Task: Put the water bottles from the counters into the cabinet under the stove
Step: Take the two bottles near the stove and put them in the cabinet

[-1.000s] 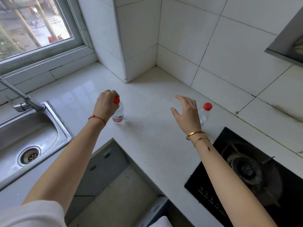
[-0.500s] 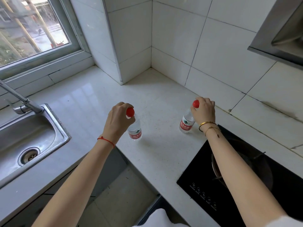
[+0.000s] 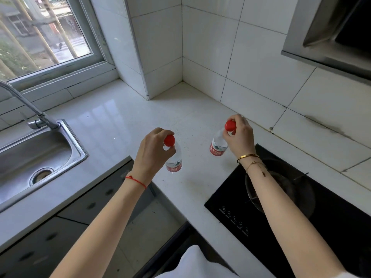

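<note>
Left hand [image 3: 153, 150] gripping left bottle [image 3: 174, 159], right hand [image 3: 240, 135] gripping right bottle [image 3: 218, 144], both red-capped

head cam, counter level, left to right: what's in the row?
Sink → faucet → left hand gripping the left bottle by its neck → right bottle → right hand gripping it → stove.

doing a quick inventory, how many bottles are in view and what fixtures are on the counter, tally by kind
water bottles: 2, one in the left hand at, one in the right hand at
sinks: 1
faucets: 1
stoves: 1
total: 5
</note>
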Demonstrator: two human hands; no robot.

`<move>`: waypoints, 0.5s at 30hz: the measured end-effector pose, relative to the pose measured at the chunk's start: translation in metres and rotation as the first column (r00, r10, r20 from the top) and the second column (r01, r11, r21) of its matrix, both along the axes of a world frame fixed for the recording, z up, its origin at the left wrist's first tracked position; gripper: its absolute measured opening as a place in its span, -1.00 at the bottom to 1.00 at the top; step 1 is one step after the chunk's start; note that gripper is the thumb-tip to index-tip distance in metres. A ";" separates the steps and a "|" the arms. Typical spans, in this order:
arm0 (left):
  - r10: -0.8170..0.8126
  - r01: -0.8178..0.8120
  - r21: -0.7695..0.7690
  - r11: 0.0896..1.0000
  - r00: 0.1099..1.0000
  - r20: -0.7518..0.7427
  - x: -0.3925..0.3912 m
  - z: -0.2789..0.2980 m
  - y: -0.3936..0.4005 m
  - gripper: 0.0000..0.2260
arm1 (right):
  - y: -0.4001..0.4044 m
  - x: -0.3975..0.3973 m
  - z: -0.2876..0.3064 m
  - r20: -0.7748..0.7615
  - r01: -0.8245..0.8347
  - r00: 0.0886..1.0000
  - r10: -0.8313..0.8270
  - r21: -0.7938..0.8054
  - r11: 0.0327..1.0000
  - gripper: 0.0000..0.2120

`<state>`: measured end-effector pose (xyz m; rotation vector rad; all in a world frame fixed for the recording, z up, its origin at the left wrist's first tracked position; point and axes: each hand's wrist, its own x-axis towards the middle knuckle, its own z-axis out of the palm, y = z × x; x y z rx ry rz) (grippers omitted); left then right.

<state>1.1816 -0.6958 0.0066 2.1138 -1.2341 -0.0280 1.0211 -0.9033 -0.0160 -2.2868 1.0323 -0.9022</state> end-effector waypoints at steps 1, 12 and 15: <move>-0.011 0.011 -0.003 1.000 1.000 0.004 -0.008 0.002 0.006 -0.68 | 0.009 -0.008 0.006 0.011 -0.011 1.000 0.011 -0.010 1.000 -0.75; -0.235 0.234 -0.063 0.970 0.972 -0.001 -0.104 0.006 0.116 -0.67 | 0.187 -0.131 0.005 0.017 0.066 0.998 -0.066 0.033 0.997 -0.73; -0.332 0.331 -0.051 0.942 0.943 -0.024 -0.131 -0.004 0.155 -0.68 | 0.250 -0.167 -0.009 0.021 0.153 0.988 -0.154 0.054 0.987 -0.73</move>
